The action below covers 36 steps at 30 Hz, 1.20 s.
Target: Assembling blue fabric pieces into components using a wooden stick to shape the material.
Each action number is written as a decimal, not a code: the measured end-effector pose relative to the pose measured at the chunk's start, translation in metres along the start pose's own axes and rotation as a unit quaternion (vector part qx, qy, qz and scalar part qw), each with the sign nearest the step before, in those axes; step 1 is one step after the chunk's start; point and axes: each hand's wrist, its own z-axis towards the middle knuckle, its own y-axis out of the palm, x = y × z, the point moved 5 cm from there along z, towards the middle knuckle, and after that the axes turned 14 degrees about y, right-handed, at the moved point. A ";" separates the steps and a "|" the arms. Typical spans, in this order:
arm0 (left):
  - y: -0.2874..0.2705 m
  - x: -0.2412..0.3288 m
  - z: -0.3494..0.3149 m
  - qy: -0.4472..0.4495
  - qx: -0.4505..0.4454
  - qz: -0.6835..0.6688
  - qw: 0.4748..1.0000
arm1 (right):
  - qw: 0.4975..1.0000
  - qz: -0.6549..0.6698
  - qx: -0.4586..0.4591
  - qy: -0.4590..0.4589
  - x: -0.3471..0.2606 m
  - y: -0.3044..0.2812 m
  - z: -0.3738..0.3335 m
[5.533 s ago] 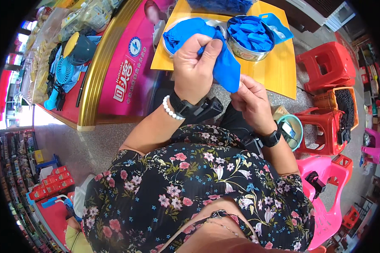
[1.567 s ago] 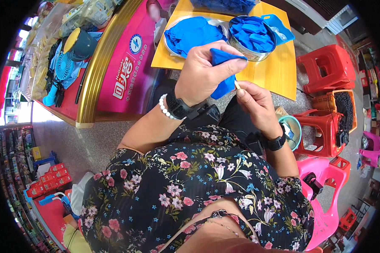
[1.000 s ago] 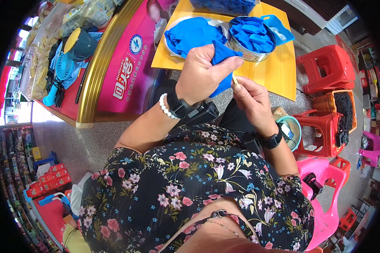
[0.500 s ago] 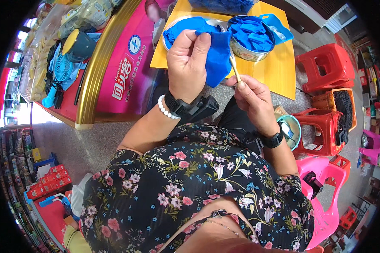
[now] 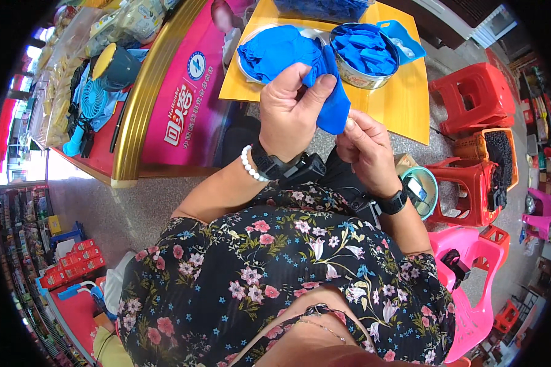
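Two bare hands were seen working one blue piece of soft material (image 5: 332,98), held up above a yellow table (image 5: 404,104). Going from left to right: a small blue desk fan (image 5: 92,101) and clear packets of goods (image 5: 131,21) were laid out on a counter fronted by a pink printed banner (image 5: 190,98) with a round blue emblem and white lettering, edged by a gold-coloured strip (image 5: 150,92). The left hand (image 5: 291,110) was closed around the piece, thumb pressed against its upper fold; the right hand (image 5: 364,147) was pinching its lower tip between fingertips. The material was judged light, limp and easily creased, probably best taken by an edge or corner, since it sagged wherever unsupported. More blue pieces were heaped on a flat metal plate (image 5: 251,67) and in a round metal tin (image 5: 364,76). Red plastic stools (image 5: 471,98) and a pink plastic chair (image 5: 471,293) were stood to the right.
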 end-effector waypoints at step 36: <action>-0.014 -0.001 0.020 -0.045 0.053 -0.099 0.993 | 0.994 -0.096 0.044 0.002 -0.010 -0.003 0.004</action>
